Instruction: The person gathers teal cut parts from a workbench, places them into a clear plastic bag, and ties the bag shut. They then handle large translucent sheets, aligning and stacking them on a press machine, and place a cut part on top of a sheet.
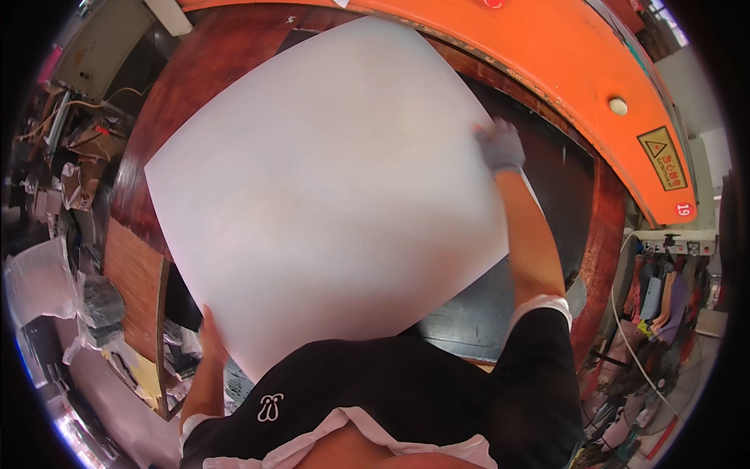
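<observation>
A large white sheet [328, 164], smooth and slightly bowed, lies tilted across the work table in front of me and reaches close to my body. At its lower left edge, my left hand [212, 340] grips the rim, with part of the fingers hidden by the sheet. On the far right edge is my right hand [501, 146] in a grey glove, the arm stretched forward. Its fingers are closed around the sheet's border and a little smeared by motion. The sheet covers most of the table's dark surface [476, 309].
An orange machine beam [539, 59] with a yellow warning label [662, 159] arches over the table's far right side. Reddish-brown boards [183, 94] frame the table. Clutter and plastic wrap [43, 277] stand at left; coloured pieces [664, 305] hang at right beside a white cable [625, 332].
</observation>
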`<state>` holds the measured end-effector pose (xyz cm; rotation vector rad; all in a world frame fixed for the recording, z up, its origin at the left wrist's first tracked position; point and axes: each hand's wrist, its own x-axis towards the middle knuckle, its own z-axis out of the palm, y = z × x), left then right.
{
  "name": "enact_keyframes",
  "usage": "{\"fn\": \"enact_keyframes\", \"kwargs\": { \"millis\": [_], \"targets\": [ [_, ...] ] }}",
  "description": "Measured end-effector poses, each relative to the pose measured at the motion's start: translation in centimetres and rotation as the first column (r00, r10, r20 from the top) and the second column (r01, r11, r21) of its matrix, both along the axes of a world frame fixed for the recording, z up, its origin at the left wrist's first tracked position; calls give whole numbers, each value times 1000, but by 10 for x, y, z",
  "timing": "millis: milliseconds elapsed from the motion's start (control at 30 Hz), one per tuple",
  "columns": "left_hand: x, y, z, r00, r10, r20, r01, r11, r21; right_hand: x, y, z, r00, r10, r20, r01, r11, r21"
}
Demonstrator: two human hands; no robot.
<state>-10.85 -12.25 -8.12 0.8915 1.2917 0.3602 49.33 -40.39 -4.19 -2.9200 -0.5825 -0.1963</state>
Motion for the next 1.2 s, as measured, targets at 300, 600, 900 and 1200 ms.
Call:
{"fn": "enact_keyframes", "kwargs": {
  "millis": [300, 600, 900, 1200],
  "targets": [
    [-29, -37, 16, 954, 20, -300, -4, 999, 54, -16, -74, 15, 844, -187, -502, 184, 981, -56],
    [-56, 149, 11, 821, -121, -558, 411, 804, 429, -154, -61, 24, 860, 139, -492, -74, 986, 148],
    [-73, 206, 8, 391, 498, -774, 780, 267, 566, -265, -36, -7, 607, 242, -757, 114, 916, 384],
    [35, -66, -2, 933, 225, 280, -146, 949, -279, -241, -14, -10, 314, 264, -912, 445, 808, 387]
  ]
}}
